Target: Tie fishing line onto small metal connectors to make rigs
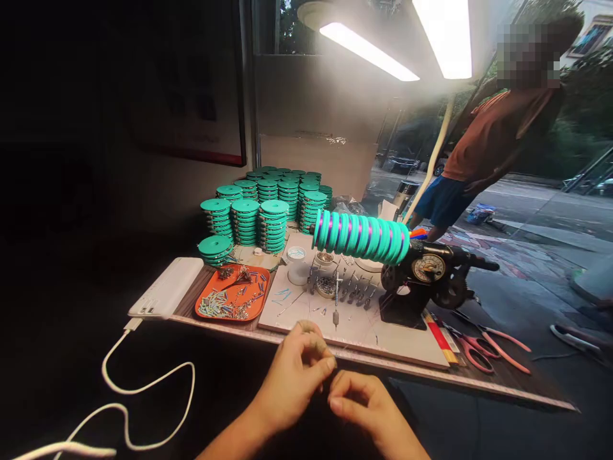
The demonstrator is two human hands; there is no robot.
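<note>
My left hand (293, 377) and my right hand (366, 409) are close together in front of the table's near edge. Both are pinched shut, fingertips almost touching; what they hold is too small to make out. Just beyond them lies a white work board (383, 338) with small metal parts, and on it stands a black hand-crank winder (426, 281). A row of teal spools (361, 236) sits on the winder's shaft.
Stacks of teal spools (268, 207) stand at the back left. An orange tray (233, 292) holds small parts, next to a white power bank (167, 287) with a white cable (124, 390). Pink-handled pliers (483, 348) lie at the right. A person (493, 134) stands outside the window.
</note>
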